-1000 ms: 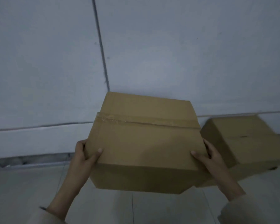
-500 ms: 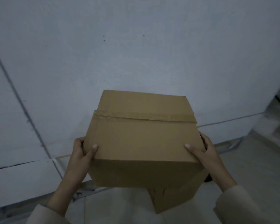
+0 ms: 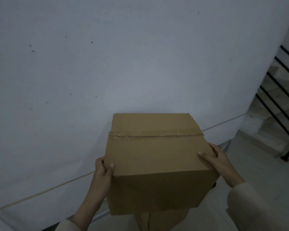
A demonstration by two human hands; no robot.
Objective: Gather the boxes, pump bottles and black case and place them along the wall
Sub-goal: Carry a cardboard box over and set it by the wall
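I hold a brown cardboard box (image 3: 157, 157) with a taped top seam in front of me, close to the white wall (image 3: 107, 64). My left hand (image 3: 103, 170) grips its left side, thumb on top. My right hand (image 3: 213, 155) grips its right side, thumb on top as well. Directly beneath it a second cardboard box (image 3: 160, 220) stands on the floor by the wall; only part of its near face shows. I cannot tell whether the two boxes touch. No pump bottles or black case are visible.
A black metal railing (image 3: 280, 90) and stairs lie at the right. Pale floor tiles (image 3: 249, 172) stretch from the wall base toward the railing. A baseboard line (image 3: 40, 192) runs along the wall at lower left.
The view has swung right along the wall. The held box now sits over the second box, which was to its right a second ago. Both hands keep the same grip.
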